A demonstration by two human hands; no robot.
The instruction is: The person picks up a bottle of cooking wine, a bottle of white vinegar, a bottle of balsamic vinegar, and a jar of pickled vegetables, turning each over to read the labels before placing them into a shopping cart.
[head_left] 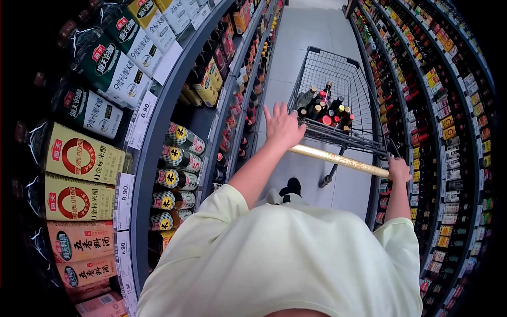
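Note:
A wire shopping cart (368, 90) stands in front of me, with several bottles (327, 111) grouped at its near end. My right hand (400, 170) is wrapped round the right end of the cart's gold handle (338, 158). Near the handle's left end is my left hand (283, 126), palm down with its fingers spread, holding nothing. Its fingertips point toward the cart's near left corner; whether the palm touches the handle cannot be made out.
On the left, a shelf (158, 121) holds large bottles (79, 153) above price tags, with round-labelled bottles (182, 158) lower down. Another shelf (443, 137) full of packaged goods lines the right. The tiled aisle floor (296, 31) runs ahead between them.

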